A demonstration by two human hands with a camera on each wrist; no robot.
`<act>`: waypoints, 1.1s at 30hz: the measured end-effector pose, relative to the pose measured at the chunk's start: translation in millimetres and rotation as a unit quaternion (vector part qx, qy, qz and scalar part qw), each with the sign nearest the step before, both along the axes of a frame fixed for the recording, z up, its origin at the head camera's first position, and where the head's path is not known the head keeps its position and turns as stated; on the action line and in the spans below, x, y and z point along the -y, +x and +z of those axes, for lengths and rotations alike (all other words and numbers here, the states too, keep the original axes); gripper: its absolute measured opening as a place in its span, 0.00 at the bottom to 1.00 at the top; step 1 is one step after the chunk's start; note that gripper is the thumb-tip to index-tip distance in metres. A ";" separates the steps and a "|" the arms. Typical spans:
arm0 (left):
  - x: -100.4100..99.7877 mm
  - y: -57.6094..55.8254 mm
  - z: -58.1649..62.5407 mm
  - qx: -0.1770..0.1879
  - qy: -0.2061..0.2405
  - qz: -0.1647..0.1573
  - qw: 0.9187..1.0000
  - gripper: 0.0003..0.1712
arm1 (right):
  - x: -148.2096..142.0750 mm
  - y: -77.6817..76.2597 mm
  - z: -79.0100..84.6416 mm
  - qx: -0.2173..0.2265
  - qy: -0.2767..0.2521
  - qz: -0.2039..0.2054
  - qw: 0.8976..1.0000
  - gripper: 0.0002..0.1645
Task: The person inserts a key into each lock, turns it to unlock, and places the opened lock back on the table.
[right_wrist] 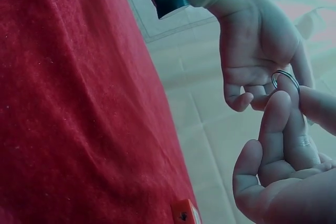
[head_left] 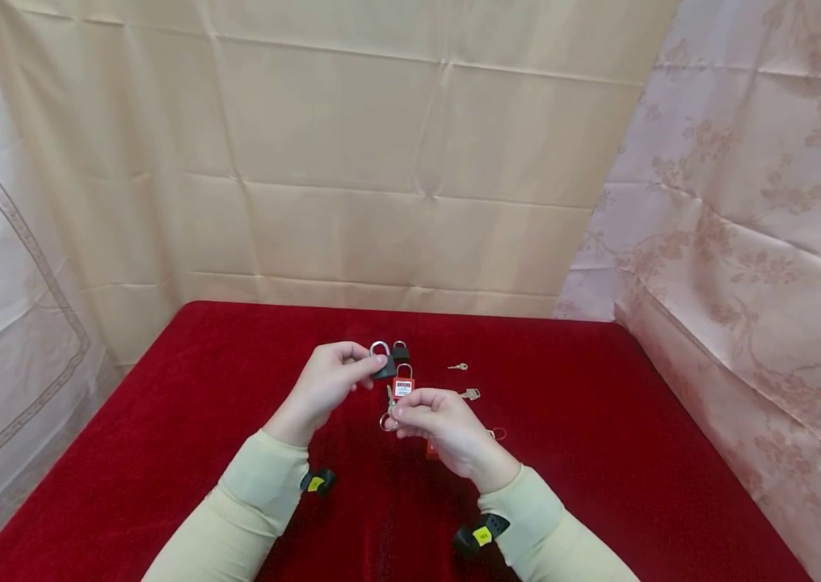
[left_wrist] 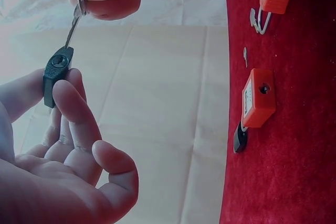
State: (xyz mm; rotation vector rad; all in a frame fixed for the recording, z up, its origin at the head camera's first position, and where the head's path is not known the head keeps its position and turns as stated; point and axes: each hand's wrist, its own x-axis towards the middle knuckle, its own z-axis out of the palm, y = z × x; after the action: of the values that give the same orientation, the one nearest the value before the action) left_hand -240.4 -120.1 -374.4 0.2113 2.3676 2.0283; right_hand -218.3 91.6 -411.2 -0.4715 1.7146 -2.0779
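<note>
My left hand (head_left: 326, 380) pinches a black padlock (head_left: 385, 369) between thumb and fingers, its silver shackle pointing up. In the left wrist view the round keyhole face of this padlock (left_wrist: 51, 82) is turned toward the other hand. A silver key (head_left: 391, 396) on a split ring (head_left: 385, 423) is pinched by my right hand (head_left: 439, 424). The blade of the key (left_wrist: 72, 32) reaches down to the padlock's edge, beside the keyhole; whether it touches, I cannot tell. In the right wrist view the ring (right_wrist: 286, 77) shows, while fingers hide the padlock.
On the red-covered table (head_left: 199, 404) stand a red padlock (head_left: 403, 388) with a white label and a small black padlock (head_left: 401, 354). Another red padlock (head_left: 431, 450) is partly behind my right hand. To the right lie a small key (head_left: 458, 367) and a larger key (head_left: 472, 394).
</note>
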 end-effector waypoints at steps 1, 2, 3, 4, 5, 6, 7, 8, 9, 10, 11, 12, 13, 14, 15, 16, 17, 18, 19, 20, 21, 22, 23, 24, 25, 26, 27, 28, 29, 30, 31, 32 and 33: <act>0.0 0.2 -0.2 0.001 0.001 -0.001 1.000 0.11 | 0.0 0.0 0.1 0.001 -0.001 -0.001 1.000 0.02; 0.0 0.2 -0.4 0.001 0.000 -0.002 1.000 0.11 | -0.1 -0.1 0.2 0.001 -0.002 -0.002 1.000 0.02; 0.2 0.1 -0.9 0.000 0.000 -0.003 1.000 0.11 | 0.0 -0.3 0.3 0.001 -0.002 -0.002 1.000 0.02; 0.3 0.0 -1.3 0.000 -0.001 -0.004 1.000 0.11 | 0.0 -0.3 0.6 0.002 -0.002 -0.002 1.000 0.02; 0.4 -0.1 -1.6 -0.001 -0.001 -0.005 1.000 0.12 | 0.0 -0.5 0.7 0.002 -0.003 -0.001 1.000 0.02; 0.6 -0.4 -2.2 -0.001 -0.003 -0.005 1.000 0.12 | 0.2 -0.8 0.8 0.002 -0.003 0.000 1.000 0.02; 0.8 -0.5 -2.5 -0.001 -0.004 -0.005 1.000 0.12 | 0.2 -1.0 0.8 0.003 -0.003 0.001 1.000 0.02; 0.8 -0.5 -2.7 -0.002 -0.006 -0.005 1.000 0.12 | 0.2 -1.3 0.8 0.003 -0.003 0.001 1.000 0.02; 0.8 -0.4 -2.9 -0.002 -0.006 -0.005 1.000 0.12 | 0.4 -1.5 0.8 0.004 -0.003 0.001 1.000 0.03; 0.7 -0.5 -3.1 -0.001 -0.007 -0.005 1.000 0.12 | 0.5 -1.7 0.8 0.005 -0.005 0.001 1.000 0.03; 0.4 -0.3 -3.0 -0.001 -0.008 -0.005 1.000 0.12 | 0.5 -1.8 0.9 0.004 -0.005 0.000 1.000 0.03; 0.2 -0.3 -3.1 0.000 -0.008 -0.005 1.000 0.12 | 0.5 -2.0 0.7 0.004 -0.006 -0.001 1.000 0.03; -0.1 0.0 -3.1 0.001 -0.008 -0.006 1.000 0.12 | 0.4 -2.1 0.6 0.003 -0.006 -0.001 1.000 0.02; -0.3 0.1 -3.2 0.002 -0.010 -0.006 1.000 0.12 | 0.3 -2.2 0.5 0.002 -0.008 0.000 1.000 0.02; -0.4 0.0 -3.3 0.003 -0.010 -0.006 1.000 0.12 | 0.3 -2.3 0.4 0.002 -0.009 0.000 1.000 0.02; -0.5 -0.2 -3.8 0.004 -0.012 -0.006 1.000 0.12 | 0.1 -2.4 0.3 0.001 -0.008 0.000 1.000 0.02; -0.7 -0.4 -4.1 0.005 -0.014 -0.006 1.000 0.13 | -0.1 -2.4 0.2 0.001 -0.007 0.001 1.000 0.02; -0.7 -0.7 -4.8 0.006 -0.016 -0.007 1.000 0.13 | -0.2 -2.4 0.0 0.000 -0.006 0.001 1.000 0.03; -0.7 -1.0 -5.3 0.007 -0.018 -0.006 1.000 0.13 | -0.3 -2.4 -0.1 0.000 -0.005 0.001 1.000 0.03; -0.7 -1.2 -5.8 0.007 -0.020 -0.006 1.000 0.14 | -0.3 -2.4 -0.3 0.000 -0.004 0.001 1.000 0.03; -0.8 -1.4 -6.0 0.008 -0.020 -0.005 1.000 0.13 | -0.4 -2.3 -0.5 -0.001 -0.003 0.001 1.000 0.03; -1.0 -1.6 -6.4 0.008 -0.021 -0.006 1.000 0.13 | -0.4 -2.3 -0.6 -0.001 -0.002 0.000 1.000 0.03; -1.3 -1.7 -6.4 0.007 -0.021 -0.006 1.000 0.13 | -0.3 -2.4 -0.8 -0.001 -0.002 -0.001 1.000 0.03; -1.6 -1.8 -6.5 0.007 -0.020 -0.007 1.000 0.13 | -0.3 -2.5 -1.0 -0.001 -0.001 -0.003 1.000 0.03; -1.9 -2.1 -6.6 0.005 -0.020 -0.008 1.000 0.13 | -0.3 -2.5 -1.1 -0.001 -0.001 -0.005 1.000 0.03; -2.2 -2.2 -6.6 0.004 -0.019 -0.010 1.000 0.13 | -0.3 -2.6 -1.2 -0.001 -0.001 -0.006 1.000 0.02; -2.6 -2.3 -6.5 0.003 -0.019 -0.011 1.000 0.13 | -0.3 -2.8 -1.4 -0.001 -0.001 -0.008 1.000 0.02; -2.8 -2.3 -6.5 0.003 -0.019 -0.013 1.000 0.13 | -0.3 -2.9 -1.5 -0.002 0.000 -0.008 1.000 0.02; -3.0 -2.4 -6.5 0.002 -0.020 -0.014 1.000 0.13 | -0.3 -3.1 -1.7 -0.002 0.001 -0.009 1.000 0.02; -3.2 -2.6 -6.7 0.002 -0.020 -0.014 1.000 0.12 | -0.3 -3.2 -1.8 -0.002 0.001 -0.010 1.000 0.02; -3.2 -2.6 -6.8 0.002 -0.020 -0.015 1.000 0.13 | -0.4 -3.3 -1.7 -0.002 0.001 -0.011 1.000 0.03; -3.3 -2.5 -6.8 0.002 -0.021 -0.016 1.000 0.13 | -0.4 -3.5 -1.8 -0.002 0.003 -0.012 1.000 0.03; -3.3 -2.5 -7.0 0.002 -0.021 -0.016 1.000 0.13 | -0.5 -3.7 -1.8 -0.003 0.004 -0.013 1.000 0.03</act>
State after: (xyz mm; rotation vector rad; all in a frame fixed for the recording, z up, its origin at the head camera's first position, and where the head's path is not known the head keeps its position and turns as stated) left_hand -242.9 -116.8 -381.4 0.2426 2.3856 1.9604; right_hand -222.0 92.1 -413.0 -0.4555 1.7397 -2.0881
